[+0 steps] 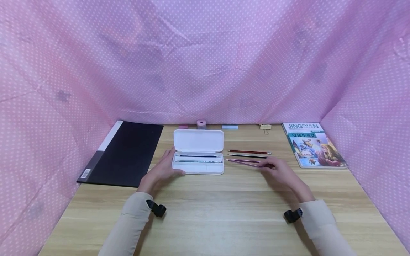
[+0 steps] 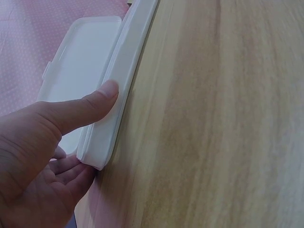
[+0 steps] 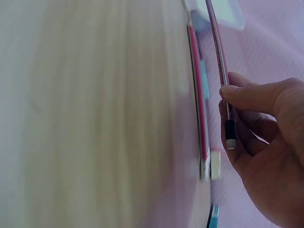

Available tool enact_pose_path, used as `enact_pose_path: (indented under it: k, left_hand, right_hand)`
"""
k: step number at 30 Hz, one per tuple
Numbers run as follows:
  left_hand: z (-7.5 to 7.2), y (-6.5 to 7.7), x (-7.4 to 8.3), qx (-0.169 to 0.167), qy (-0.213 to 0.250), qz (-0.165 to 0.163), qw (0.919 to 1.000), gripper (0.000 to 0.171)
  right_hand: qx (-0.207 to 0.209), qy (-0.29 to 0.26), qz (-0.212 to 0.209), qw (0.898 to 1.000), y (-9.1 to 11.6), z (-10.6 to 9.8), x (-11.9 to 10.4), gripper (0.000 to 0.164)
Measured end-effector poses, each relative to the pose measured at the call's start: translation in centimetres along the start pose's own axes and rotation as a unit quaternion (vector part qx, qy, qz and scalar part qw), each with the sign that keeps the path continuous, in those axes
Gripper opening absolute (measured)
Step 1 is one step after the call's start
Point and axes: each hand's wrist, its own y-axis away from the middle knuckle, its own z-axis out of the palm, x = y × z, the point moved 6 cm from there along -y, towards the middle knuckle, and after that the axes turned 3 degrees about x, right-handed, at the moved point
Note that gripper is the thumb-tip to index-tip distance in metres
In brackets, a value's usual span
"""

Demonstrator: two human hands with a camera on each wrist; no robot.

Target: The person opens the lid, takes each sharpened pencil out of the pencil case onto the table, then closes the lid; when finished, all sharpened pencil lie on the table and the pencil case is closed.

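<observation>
A white pencil case (image 1: 198,170) lies with its lid (image 1: 199,140) raised. Inside it are a dark pencil (image 1: 198,155) and a green pencil (image 1: 198,161). My left hand (image 1: 164,166) grips the case's left end, its thumb (image 2: 97,102) on the front wall and the other fingers round the end. To the right, my right hand (image 1: 277,170) pinches a pinkish pencil (image 3: 220,52) near its black-banded, white-eraser end. That pencil is raised off the table, its tip toward the case. Behind it lie a red pencil (image 1: 250,152), a black pencil (image 1: 250,156) and another pinkish pencil (image 1: 248,160).
A black folder (image 1: 131,153) lies at left, a picture-covered book (image 1: 315,145) at right. Along the back edge are a pink sharpener-like object (image 1: 201,123), a small pink block (image 1: 183,127), a pale blue strip (image 1: 229,127) and a binder clip (image 1: 265,127). Pink dotted cloth (image 1: 205,71) surrounds the table.
</observation>
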Motion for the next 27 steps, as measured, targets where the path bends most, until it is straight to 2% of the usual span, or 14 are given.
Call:
enact_pose_path:
  k: [10,16,27]
  left_hand:
    - [0.0,0.1,0.1,0.003,0.006,0.015,0.9999,0.114]
    - [0.0,0.0,0.0,0.008,0.006,0.022,0.9997,0.113]
    - [0.0,0.1,0.2,0.003,0.006,0.013,0.9999,0.114]
  right_hand:
    - [-0.007,0.002,0.026,1.0,0.8,-0.6,2.6,0.02]
    - [-0.01,0.007,0.032,0.999,0.8,-0.7,3.4,0.022]
    - [-0.012,-0.005,0.033,0.999,1.1,-0.7,4.1,0.024]
